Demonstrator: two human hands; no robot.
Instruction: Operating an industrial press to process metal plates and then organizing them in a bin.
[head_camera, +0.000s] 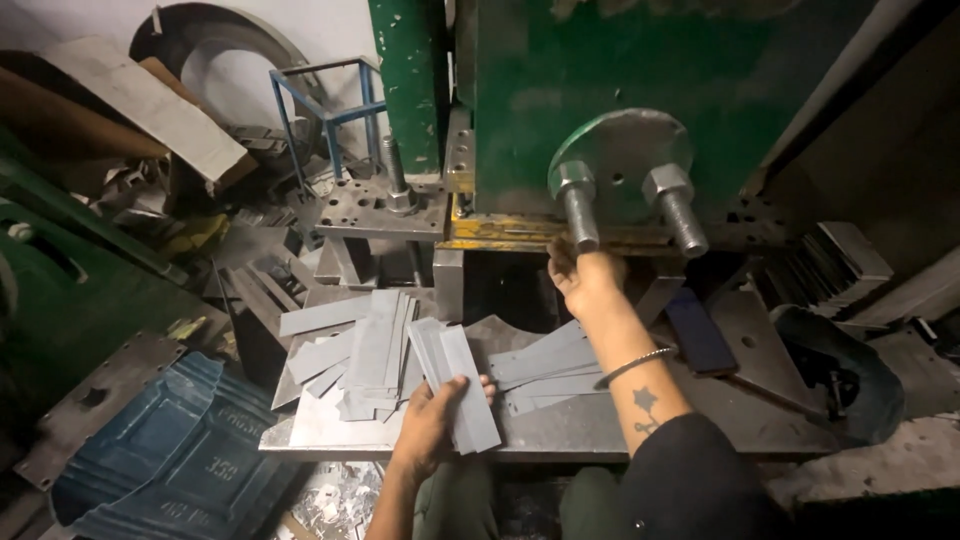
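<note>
Strips (462, 392) gripped by left hand (430, 425) at table edge (right hand (585, 280) unclear).

Both forearms are bare. The right hand (588, 280) wears a thin silver bangle (634, 365) at the wrist, a small dark flower tattoo (645, 403) below it, and a black sleeve (700, 480) above.

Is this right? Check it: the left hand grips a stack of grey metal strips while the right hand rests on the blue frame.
Not quite. In the head view the right hand reaches under the green press, not the blue frame. The left hand does grip the grey metal strips.
</note>
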